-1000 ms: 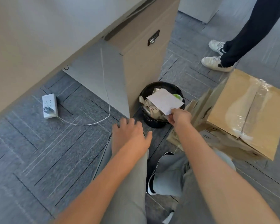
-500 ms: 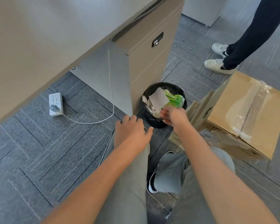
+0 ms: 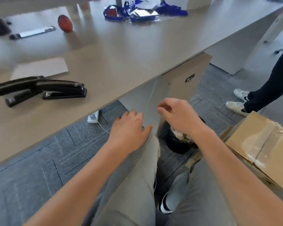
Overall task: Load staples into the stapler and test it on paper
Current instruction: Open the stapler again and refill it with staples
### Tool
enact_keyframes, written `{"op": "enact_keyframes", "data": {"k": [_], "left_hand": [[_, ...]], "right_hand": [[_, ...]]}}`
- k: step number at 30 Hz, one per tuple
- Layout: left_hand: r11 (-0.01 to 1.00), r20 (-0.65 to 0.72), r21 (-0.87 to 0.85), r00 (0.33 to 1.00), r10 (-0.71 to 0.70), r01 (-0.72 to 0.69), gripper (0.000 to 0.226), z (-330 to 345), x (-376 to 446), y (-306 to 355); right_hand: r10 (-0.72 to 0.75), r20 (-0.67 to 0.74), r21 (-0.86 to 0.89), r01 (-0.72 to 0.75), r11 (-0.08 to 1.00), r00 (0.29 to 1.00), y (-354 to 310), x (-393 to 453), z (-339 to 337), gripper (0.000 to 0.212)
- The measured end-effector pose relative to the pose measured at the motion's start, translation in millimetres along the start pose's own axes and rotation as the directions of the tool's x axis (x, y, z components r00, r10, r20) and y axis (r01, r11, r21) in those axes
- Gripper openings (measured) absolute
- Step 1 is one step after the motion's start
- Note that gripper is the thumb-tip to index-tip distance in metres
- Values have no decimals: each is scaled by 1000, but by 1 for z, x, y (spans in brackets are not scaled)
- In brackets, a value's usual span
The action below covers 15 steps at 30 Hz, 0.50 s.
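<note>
Stapler [image 3: 64, 91]: on surface [image 3: 137, 51], up-left of both hands, long axis left-right.
Left hand [image 3: 129, 128]: nearer, fingers spread, empty.
Right hand [image 3: 178, 116]: loosely curled, empty.

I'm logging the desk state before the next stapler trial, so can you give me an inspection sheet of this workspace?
Surface: beige desk, mostly bare near its front edge.
Job's things: two black staplers lie together at the left, one opened out; a sheet of paper lies just behind them.
Clutter: orange ball, blue lanyards, a blurred silver and black tool.
Hands: left hand rests on the knee, empty; right hand is above the black bin, fingers loosely curled, holding nothing.
Cables: a white cord hangs below the desk; white power strip on the floor.
Surroundings: taped cardboard box at the right, grey carpet, another person's legs.
</note>
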<state>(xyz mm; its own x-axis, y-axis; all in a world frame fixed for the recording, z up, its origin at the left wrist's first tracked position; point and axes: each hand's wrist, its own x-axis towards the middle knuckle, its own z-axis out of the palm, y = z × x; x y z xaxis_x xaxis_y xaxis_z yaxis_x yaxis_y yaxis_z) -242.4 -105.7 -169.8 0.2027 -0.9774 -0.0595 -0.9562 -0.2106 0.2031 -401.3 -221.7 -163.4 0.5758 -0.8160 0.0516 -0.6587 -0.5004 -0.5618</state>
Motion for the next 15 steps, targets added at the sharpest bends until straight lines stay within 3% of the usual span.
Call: {"op": "enact_keyframes", "data": {"k": [9, 15], "left_hand": [[976, -258, -139, 946, -197, 165, 52, -100, -77, -75], [939, -385, -187, 858, -341, 289, 47, -127, -106, -128]], "right_hand": [[-347, -35, 13, 348, 937, 937, -143, 33, 13, 21], [-392, 19, -14, 392, 920, 920, -201, 68, 57, 41]]}}
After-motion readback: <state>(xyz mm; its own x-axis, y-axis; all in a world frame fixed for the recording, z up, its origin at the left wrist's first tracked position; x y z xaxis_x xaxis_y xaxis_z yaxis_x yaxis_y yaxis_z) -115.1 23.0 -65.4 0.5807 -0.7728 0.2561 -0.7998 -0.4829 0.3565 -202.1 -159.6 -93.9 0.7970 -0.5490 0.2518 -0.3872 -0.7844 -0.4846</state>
